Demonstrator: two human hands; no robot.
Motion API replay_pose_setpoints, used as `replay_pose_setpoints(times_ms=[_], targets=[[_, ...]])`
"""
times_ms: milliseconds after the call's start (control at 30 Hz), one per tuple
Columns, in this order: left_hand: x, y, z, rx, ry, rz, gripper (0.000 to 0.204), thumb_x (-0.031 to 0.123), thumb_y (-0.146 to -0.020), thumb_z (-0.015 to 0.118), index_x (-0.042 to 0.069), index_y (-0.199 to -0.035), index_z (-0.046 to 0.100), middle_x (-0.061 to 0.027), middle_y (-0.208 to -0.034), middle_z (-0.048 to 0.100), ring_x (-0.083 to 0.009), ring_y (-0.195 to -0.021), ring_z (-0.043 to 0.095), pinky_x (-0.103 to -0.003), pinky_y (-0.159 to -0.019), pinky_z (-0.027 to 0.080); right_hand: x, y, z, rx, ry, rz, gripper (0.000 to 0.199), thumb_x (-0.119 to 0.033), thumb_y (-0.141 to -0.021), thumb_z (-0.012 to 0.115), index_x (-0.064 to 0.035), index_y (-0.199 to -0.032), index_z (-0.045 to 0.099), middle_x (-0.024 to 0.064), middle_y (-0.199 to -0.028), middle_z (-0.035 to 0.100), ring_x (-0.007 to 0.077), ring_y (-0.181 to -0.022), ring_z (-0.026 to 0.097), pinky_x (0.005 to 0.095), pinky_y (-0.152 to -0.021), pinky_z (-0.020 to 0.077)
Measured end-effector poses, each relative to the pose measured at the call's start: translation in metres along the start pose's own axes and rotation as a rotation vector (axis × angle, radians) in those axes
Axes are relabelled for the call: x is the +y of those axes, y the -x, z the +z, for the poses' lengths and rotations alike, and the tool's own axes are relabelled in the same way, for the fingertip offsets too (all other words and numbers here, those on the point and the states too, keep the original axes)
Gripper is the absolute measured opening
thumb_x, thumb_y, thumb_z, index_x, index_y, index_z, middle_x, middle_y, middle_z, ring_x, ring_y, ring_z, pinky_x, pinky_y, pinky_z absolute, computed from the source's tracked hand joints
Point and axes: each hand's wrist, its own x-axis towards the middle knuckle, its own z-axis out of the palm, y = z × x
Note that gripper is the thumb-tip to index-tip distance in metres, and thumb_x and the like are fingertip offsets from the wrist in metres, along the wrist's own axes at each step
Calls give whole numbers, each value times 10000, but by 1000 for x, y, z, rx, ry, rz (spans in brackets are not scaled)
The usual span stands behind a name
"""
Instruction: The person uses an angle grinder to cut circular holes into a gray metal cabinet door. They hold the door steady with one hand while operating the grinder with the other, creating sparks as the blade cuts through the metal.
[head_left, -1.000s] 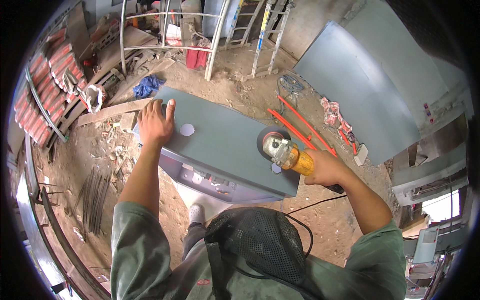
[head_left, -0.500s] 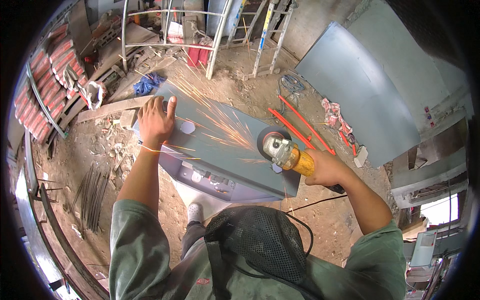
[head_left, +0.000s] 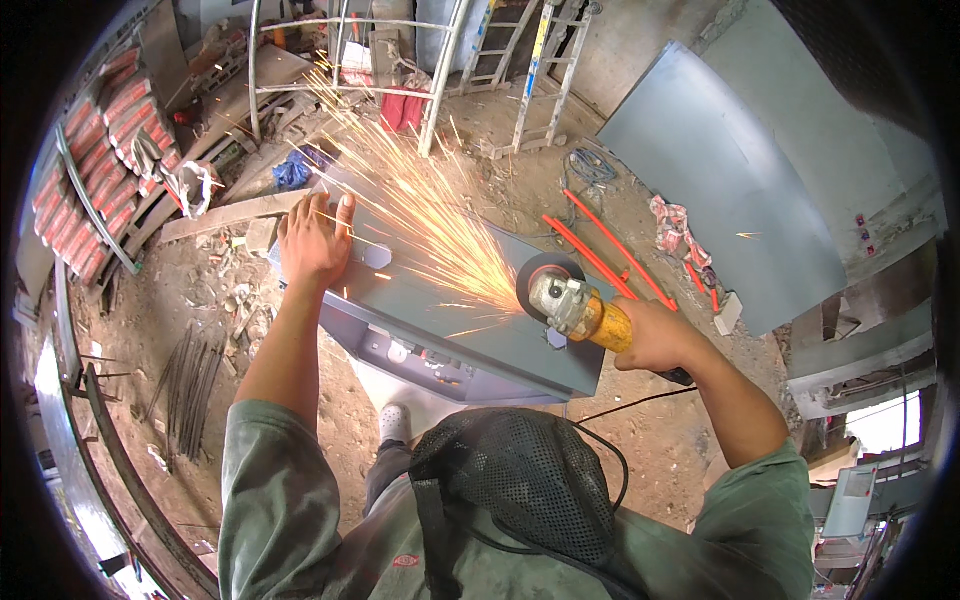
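Observation:
My right hand [head_left: 655, 338] is wrapped round the yellow body of an angle grinder [head_left: 585, 312]. Its dark disc touches the upper face of a grey sheet-metal box [head_left: 430, 310], and a thick spray of orange sparks [head_left: 440, 230] flies toward the far left. My left hand [head_left: 314, 240] lies flat on the box's left end, fingers stretched out. Beside it is a pale round spot or hole [head_left: 376, 256]; a similar one [head_left: 556, 338] lies just below the grinder head. Through the box's near open side some fittings [head_left: 420, 360] show, too small to name.
Orange tubes [head_left: 600, 250] and a coiled cable [head_left: 590, 166] lie on the dirt floor. A large grey sheet [head_left: 720, 190] leans at the right. Ladders [head_left: 540, 85] and a metal frame [head_left: 440, 80] stand at the back. Stacked bags [head_left: 110, 150] and thin rods [head_left: 185, 395] are at the left.
The spark spray has grown denser and reaches farther toward the back left. Both hands and the grinder keep nearly the same place on the box.

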Motion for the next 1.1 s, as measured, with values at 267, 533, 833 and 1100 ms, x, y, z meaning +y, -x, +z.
replay_pose_setpoints(times_ms=[267, 533, 833, 1100], targets=[[-4, -1, -2, -39, 42, -18, 757, 686, -1131, 359, 65, -1464, 636, -212, -1462, 668, -385, -1421, 578, -530, -1227, 364, 4, -2, 1, -11, -3, 4, 682, -239, -687, 866, -46, -1300, 639, 235, -1140, 748, 431, -1087, 729, 491, -923, 588], [-18, 4, 0, 18, 98, -24, 759, 683, -1137, 339, 67, -1490, 609, -222, -1463, 666, -414, -1423, 572, -540, -1228, 366, 3, -2, -1, 62, -13, -23, 625, -219, -706, 864, -42, -1270, 663, 223, -1080, 776, 410, -1035, 758, 482, -901, 598], [-29, 5, 5, 46, 201, -36, 720, 649, -1149, 356, 62, -1469, 624, -231, -1438, 680, -430, -1390, 592, -522, -1195, 412, 11, -7, -9, 63, -3, -97, 607, -221, -710, 868, -34, -1252, 668, 218, -1118, 765, 404, -1063, 751, 473, -915, 597], [-25, -2, 3, 31, 192, -36, 713, 655, -1144, 369, 75, -1465, 630, -230, -1441, 679, -434, -1393, 589, -522, -1192, 412, 9, -9, -12, 21, 11, -98, 603, -220, -708, 868, -40, -1246, 665, 218, -1150, 758, 412, -1107, 734, 477, -947, 588]])
